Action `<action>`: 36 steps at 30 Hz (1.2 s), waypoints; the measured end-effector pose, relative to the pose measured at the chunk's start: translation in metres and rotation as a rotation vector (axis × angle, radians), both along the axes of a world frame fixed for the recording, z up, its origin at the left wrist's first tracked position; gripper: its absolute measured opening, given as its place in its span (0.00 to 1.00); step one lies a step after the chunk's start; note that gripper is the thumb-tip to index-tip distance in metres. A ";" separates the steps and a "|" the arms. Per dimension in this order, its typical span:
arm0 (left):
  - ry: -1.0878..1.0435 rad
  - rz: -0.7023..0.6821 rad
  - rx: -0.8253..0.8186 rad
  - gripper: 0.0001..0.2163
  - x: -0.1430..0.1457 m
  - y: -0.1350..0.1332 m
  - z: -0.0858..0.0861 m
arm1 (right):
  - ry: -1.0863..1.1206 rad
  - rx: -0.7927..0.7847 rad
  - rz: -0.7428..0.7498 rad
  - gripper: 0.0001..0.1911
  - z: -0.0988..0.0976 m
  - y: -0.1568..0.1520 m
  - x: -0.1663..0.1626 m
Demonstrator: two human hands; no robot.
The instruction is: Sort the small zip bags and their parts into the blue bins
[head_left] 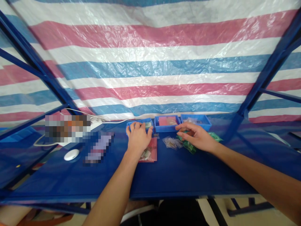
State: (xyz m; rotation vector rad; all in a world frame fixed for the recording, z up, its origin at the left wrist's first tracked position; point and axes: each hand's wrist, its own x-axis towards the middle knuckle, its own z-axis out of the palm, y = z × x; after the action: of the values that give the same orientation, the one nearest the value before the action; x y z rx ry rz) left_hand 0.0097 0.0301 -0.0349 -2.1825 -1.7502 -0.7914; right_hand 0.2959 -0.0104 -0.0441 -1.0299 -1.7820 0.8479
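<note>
My left hand (138,136) reaches over the left blue tray (142,121) with its fingers spread across the front of it. Below that palm lies a red packet (153,150) with small parts on or in it, partly hidden by the wrist. My right hand (196,136) hovers over green packets (189,147), thumb and fingers apart, with nothing visible held. Just left of it are small clear bags (172,142) with thin, pale pieces inside. Behind the hands stand the middle blue tray (166,128), holding pink packets, and the right blue tray (207,125), holding clear bags.
A white, rounded, flat object (71,154) lies on the blue table (188,179) at left. Beyond it are a blurred purple item (100,147), a white power strip (95,127) and cables. Blue metal posts (261,78) flank the striped plastic sheet (150,69).
</note>
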 end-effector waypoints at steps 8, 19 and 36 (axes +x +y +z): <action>0.069 0.037 -0.058 0.25 -0.002 -0.003 -0.001 | -0.127 0.124 -0.012 0.16 0.001 0.000 0.001; -0.111 -0.414 0.112 0.13 0.013 -0.014 0.011 | -0.602 0.357 0.338 0.25 0.000 -0.006 0.002; -0.239 -0.732 -0.178 0.12 0.044 -0.030 0.005 | -0.249 0.248 0.005 0.08 0.004 -0.004 -0.002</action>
State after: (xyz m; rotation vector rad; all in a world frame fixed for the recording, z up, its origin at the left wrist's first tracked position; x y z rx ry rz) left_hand 0.0539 0.0003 -0.0296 -3.0034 -1.1024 -1.1138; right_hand 0.2934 -0.0147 -0.0402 -0.9998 -2.0402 0.5006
